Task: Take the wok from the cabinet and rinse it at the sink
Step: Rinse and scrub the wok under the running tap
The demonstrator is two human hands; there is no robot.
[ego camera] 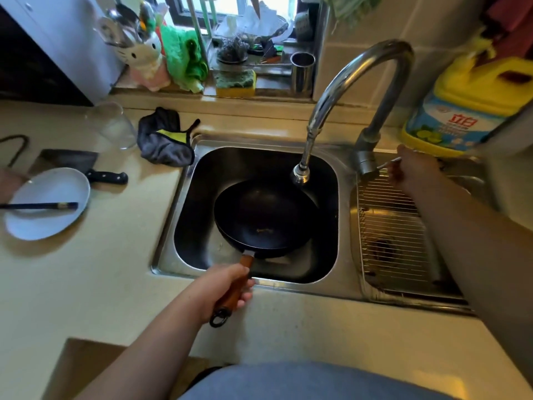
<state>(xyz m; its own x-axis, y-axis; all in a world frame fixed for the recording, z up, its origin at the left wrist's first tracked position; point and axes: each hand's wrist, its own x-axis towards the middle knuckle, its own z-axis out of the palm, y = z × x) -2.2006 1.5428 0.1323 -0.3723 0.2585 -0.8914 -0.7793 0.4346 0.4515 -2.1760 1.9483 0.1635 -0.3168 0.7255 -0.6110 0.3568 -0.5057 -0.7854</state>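
A black wok [264, 217] with a brown wooden handle [236, 284] rests inside the left basin of the steel sink [184, 203]. My left hand [223, 287] is wrapped around that handle near its ring end, over the sink's front rim. The curved chrome faucet [360, 82] arches over the basin, and its spout head [301, 171] hangs above the wok's far right rim. No water shows. My right hand [412, 168] is at the faucet's thin lever [388, 163], fingers closed on it, beside the faucet base.
A wire rack [389, 226] fills the right basin. A yellow detergent jug [467, 108] stands behind it. On the left counter lie a grey cloth [164, 140], a glass [115, 125], a white plate [49, 203] with chopsticks and a cleaver [86, 168]. The windowsill holds sponges and clutter.
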